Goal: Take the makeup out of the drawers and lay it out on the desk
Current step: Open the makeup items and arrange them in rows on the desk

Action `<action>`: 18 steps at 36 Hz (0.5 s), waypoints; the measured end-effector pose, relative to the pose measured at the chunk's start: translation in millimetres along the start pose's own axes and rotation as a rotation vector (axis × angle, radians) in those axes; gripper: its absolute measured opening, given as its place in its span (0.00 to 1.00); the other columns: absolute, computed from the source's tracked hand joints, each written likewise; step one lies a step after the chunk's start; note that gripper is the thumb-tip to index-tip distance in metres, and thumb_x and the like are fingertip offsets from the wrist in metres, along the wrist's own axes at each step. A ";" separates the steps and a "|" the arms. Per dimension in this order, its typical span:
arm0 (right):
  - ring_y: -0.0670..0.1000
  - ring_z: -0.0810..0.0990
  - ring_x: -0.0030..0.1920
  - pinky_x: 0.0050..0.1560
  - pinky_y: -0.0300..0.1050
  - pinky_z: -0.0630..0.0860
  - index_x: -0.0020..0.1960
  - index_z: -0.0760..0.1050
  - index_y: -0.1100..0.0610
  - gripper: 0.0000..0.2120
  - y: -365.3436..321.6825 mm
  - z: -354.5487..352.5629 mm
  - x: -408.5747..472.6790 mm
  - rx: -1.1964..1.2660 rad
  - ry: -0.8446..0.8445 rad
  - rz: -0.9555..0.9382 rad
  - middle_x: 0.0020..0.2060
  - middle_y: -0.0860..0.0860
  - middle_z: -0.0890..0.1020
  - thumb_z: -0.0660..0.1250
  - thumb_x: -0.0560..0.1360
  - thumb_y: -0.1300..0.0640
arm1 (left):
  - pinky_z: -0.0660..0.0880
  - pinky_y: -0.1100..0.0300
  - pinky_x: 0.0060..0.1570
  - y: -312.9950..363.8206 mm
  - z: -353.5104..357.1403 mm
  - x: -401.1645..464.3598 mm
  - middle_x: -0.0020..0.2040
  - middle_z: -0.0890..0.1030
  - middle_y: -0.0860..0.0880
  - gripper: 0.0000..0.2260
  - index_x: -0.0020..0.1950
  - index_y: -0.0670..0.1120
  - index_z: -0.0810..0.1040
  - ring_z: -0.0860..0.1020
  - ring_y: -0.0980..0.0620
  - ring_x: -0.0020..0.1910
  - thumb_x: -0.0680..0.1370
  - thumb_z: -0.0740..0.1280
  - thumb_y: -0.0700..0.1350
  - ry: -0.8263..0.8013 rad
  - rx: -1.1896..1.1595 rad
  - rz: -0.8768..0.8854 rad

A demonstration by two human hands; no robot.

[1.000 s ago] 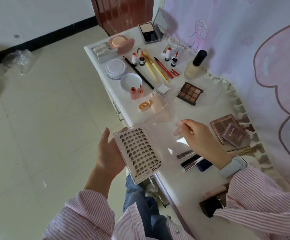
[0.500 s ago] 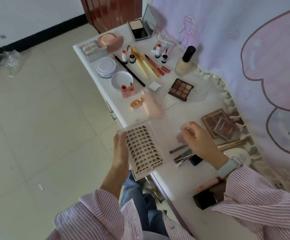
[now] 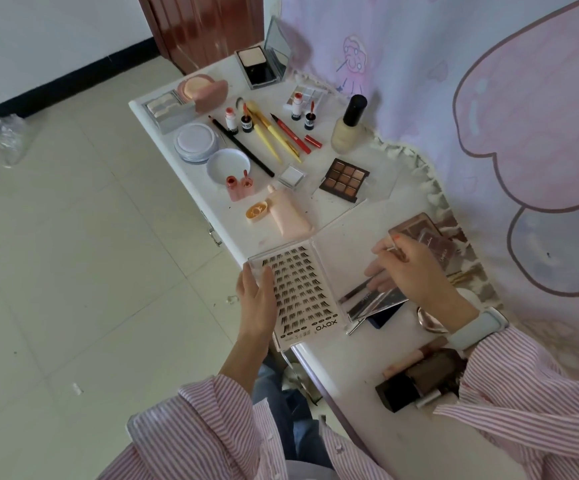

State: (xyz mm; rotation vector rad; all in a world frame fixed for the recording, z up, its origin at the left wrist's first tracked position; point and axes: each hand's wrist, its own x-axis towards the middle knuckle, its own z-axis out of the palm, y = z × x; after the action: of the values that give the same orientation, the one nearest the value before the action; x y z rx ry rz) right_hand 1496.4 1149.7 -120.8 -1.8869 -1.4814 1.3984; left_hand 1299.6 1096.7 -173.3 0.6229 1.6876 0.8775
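At the far left of the worktop point(image 3: 350, 368) the earlier pieces sit in a loose spread: round powder dishes point(image 3: 196, 142), pencils and pens point(image 3: 274, 133) lying parallel, small bottles standing upright, then a nine-pan brown palette point(image 3: 345, 174) and a peach tube point(image 3: 289, 216) nearer the person. That spacing reads as deliberate, each item set apart so it can be seen. Nearer, the left hand point(image 3: 258, 299) has its grip on the long edge of the open lash tray point(image 3: 300, 299), thumb on top, steadying it at the worktop's front edge, which it overhangs a little. To its right the clear lid point(image 3: 353, 251) lies flat, hinged open. The right hand point(image 3: 409, 268) curls over a cluster of slim tools point(image 3: 371, 299); its grip seems to pinch something thin, though the fingers hide what. Beyond it lies a rose palette point(image 3: 430, 237), and near the right sleeve a dark box point(image 3: 416, 386).
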 end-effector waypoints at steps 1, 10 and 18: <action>0.54 0.83 0.33 0.33 0.42 0.77 0.45 0.71 0.55 0.07 -1.2 -0.8 -1.2 0.008 0.007 0.007 0.37 0.57 0.82 0.57 0.79 0.64 | 0.64 0.59 0.52 1.4 -1.7 -0.4 0.67 0.63 0.49 0.17 0.67 0.45 0.65 0.64 0.56 0.59 0.82 0.51 0.51 -0.003 0.023 0.031; 0.53 0.83 0.33 0.32 0.41 0.81 0.48 0.70 0.63 0.04 -8.0 0.0 -13.2 0.017 0.041 0.098 0.38 0.59 0.82 0.59 0.78 0.62 | 0.60 0.47 0.68 -1.8 -0.6 6.4 0.76 0.48 0.48 0.19 0.71 0.52 0.64 0.50 0.48 0.74 0.81 0.53 0.54 -0.027 0.339 0.037; 0.57 0.81 0.44 0.50 0.56 0.78 0.50 0.71 0.56 0.08 -4.6 18.1 -12.3 -0.261 -0.065 0.086 0.44 0.55 0.80 0.58 0.76 0.54 | 0.68 0.45 0.64 2.6 -9.5 11.8 0.76 0.50 0.50 0.23 0.72 0.47 0.64 0.58 0.46 0.72 0.79 0.55 0.54 0.017 0.380 0.024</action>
State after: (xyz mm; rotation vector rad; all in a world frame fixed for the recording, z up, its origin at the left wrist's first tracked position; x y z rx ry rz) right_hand 1479.1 1135.7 -119.5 -2.1003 -1.7044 1.3707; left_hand 1287.1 1105.1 -176.6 0.8933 1.8819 0.5812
